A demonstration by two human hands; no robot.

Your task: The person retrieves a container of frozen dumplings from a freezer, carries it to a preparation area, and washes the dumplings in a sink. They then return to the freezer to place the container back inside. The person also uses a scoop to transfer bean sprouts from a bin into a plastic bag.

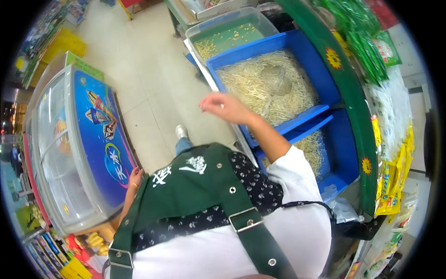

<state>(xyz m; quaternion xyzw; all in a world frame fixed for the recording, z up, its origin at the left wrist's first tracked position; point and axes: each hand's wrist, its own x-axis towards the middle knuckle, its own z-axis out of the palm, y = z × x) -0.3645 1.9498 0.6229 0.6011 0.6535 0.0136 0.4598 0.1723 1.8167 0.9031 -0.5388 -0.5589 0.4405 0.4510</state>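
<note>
My right hand hangs in the air beside the near rim of a blue plastic bin, blurred and loosely bent, with nothing plain in it. Pale bean sprouts fill that bin, and a mesh scoop or basket rests on them. Low at my side, between my green apron and an ice cream chest freezer, is my left hand. Its fingers are partly hidden, so I cannot tell whether it holds anything.
Beyond the sprouts stands a clear plastic tub with yellowish bits inside. A second blue bin of sprouts is at my right. Bagged goods line the shelf behind a green board. Bananas lie at lower left. Tiled floor runs ahead.
</note>
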